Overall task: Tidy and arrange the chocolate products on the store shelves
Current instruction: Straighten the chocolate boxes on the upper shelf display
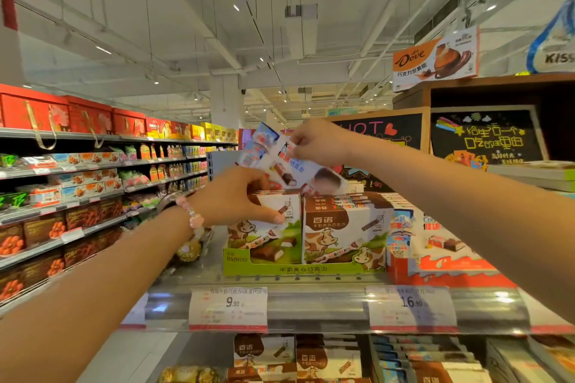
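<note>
Chocolate in a white-and-blue pack (289, 162) sits lifted in the air above the top shelf, tilted, with our right hand (317, 141) pinching its upper edge between closed fingertips. Our left hand (239, 196), bead bracelet (193, 216) on the wrist, is curled around the top of the left cow-print milk chocolate box (270, 227), thumb pressed on its front face; we cannot tell whether its fingers also touch the underside of the lifted pack. That box stands just beside its twin, the right cow-print box (339, 233), both upright in a green Bainuo display tray (298, 269) at the front of the shelf (311, 305). Touching the tray on the right is a red-and-white display carton (445, 264) of bars whose packaging resembles the pack in hand, so we judge the pack to be a stray being carried back toward it, or pulled off the Bainuo boxes where it does not belong. Price tags (228, 308) marked 9.90 and 16.90 hang on the rail below. We judge the task as midway: this tray looks squared and front-faced, but the pack is not yet placed, and the lower tier (389, 357) of stacked bars appears looser and likely needs straightening too. Gold-wrapped chocolates (188, 250) sit left of the tray.
</note>
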Available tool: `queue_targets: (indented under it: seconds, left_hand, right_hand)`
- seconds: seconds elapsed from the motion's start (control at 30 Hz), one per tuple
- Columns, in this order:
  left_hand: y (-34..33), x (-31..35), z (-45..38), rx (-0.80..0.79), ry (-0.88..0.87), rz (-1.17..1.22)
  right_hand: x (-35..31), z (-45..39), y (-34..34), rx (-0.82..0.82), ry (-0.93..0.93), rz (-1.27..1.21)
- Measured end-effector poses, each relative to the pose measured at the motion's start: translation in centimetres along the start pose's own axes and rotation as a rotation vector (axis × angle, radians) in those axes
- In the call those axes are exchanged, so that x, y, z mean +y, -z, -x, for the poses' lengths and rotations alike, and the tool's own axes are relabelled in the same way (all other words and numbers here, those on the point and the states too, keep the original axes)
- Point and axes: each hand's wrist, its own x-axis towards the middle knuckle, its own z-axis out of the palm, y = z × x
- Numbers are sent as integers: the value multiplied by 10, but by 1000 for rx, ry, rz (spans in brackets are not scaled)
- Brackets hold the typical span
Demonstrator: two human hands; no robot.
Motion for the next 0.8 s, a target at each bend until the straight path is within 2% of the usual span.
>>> queue_targets:
  seconds: [0.1, 0.2, 0.3, 0.43, 0.53, 0.63, 0.8]
  left_hand:
    - [-7, -2, -4, 78, -18, -22]
    - [-11, -6, -7, 97, -58, -86]
    - [-11, -7, -9, 53, -60, -89]
    - [-3, -4, -14, -38, -67, -125]
    - [4, 12, -16, 47, -76, -10]
    - [8, 45, -14, 171, -165, 120]
    - [-3, 114, -15, 66, -267, 279]
  right_hand:
    - [8, 6, 15, 286, -26, -99]
    - [11, 22, 32, 442, -40, -205]
    - [12, 48, 49, 448, -55, -323]
    - [20, 87, 66, 424, -94, -335]
    - [29, 112, 77, 432, -151, -387]
    - [39, 134, 87, 435, -204, -396]
    - [59, 166, 98, 471, -232, -395]
